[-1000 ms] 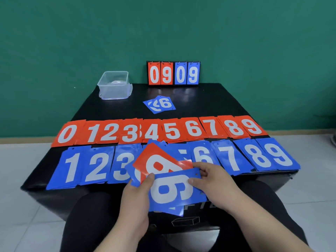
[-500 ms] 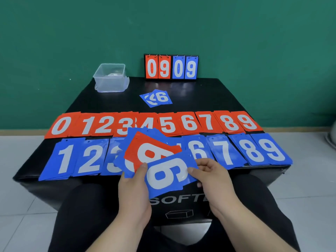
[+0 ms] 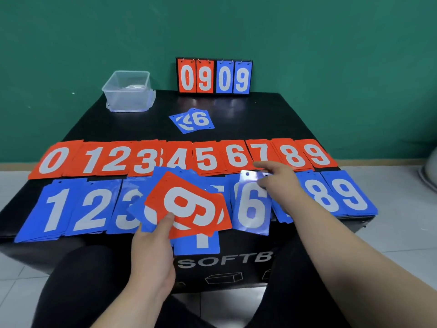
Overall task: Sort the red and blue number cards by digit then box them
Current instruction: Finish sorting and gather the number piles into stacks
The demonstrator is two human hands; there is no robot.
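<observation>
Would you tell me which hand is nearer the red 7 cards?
Right. The right hand lies in front of the red 7 cards, reaching their near edge; the left hand grips a fan of cards farther left, nearer the person.
</observation>
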